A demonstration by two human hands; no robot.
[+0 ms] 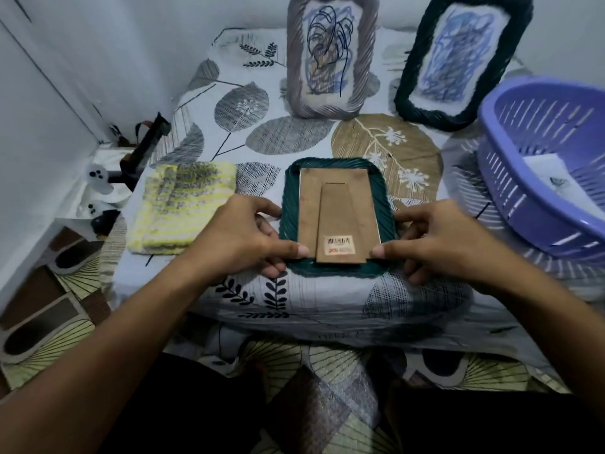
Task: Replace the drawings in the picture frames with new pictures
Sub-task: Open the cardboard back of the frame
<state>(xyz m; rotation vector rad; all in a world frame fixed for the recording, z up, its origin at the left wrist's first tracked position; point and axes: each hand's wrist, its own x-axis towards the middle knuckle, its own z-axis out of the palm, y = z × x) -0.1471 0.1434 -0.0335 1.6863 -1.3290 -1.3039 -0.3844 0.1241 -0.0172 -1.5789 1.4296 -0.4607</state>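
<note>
Green woven frame [334, 217] face down at centre of surface, brown backing board [339, 214] upward; left hand [242, 237] and right hand [435, 240] gripping opposite edges, thumbs on board, presumably for backing removal

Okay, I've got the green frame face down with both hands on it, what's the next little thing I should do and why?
Probably lift the brown backing board out of the green frame. The frame lies face down, its back still closed, and your left hand and right hand pinch its lower edge with thumbs at the board's bottom corners. The drawing sits behind that board.
</note>
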